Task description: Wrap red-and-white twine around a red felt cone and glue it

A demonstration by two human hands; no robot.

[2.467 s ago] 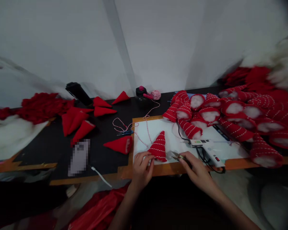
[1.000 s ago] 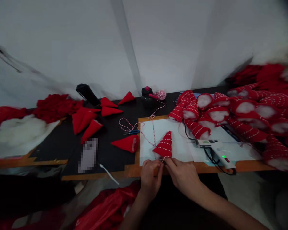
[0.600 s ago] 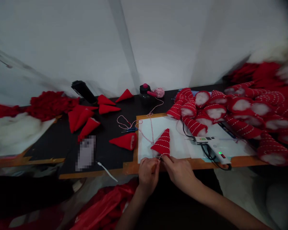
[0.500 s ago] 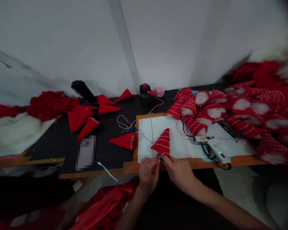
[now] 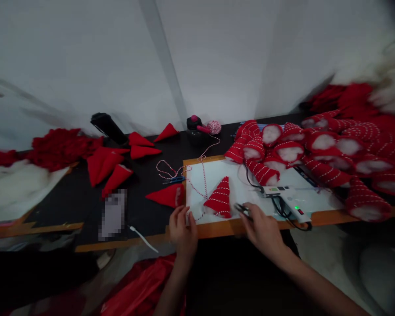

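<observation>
A red cone hat with string wound around it [image 5: 219,198] lies on the white sheet [image 5: 197,175] at the table's front. Left of it, my left hand [image 5: 183,230] is at the table edge, fingers curled around the red-and-white string, whose end runs toward the hat. On the hat's right, my right hand [image 5: 261,226] grips a small dark tool, perhaps snips [image 5: 242,210], blurred by motion. The string leads back to a ball of twine [image 5: 213,127]. A plain red cone [image 5: 166,195] lies beside the sheet.
String-wound stuffed cones [image 5: 289,151] are heaped at the right, behind a white glue gun [image 5: 294,206] with a black cable. Plain red cones [image 5: 107,164], a phone [image 5: 113,215], a black bottle [image 5: 108,127] and white stuffing [image 5: 16,180] are at the left.
My hands, together at the hat's base before, have parted. The left has moved left, and the right has moved right with the dark tool. The view has shifted slightly.
</observation>
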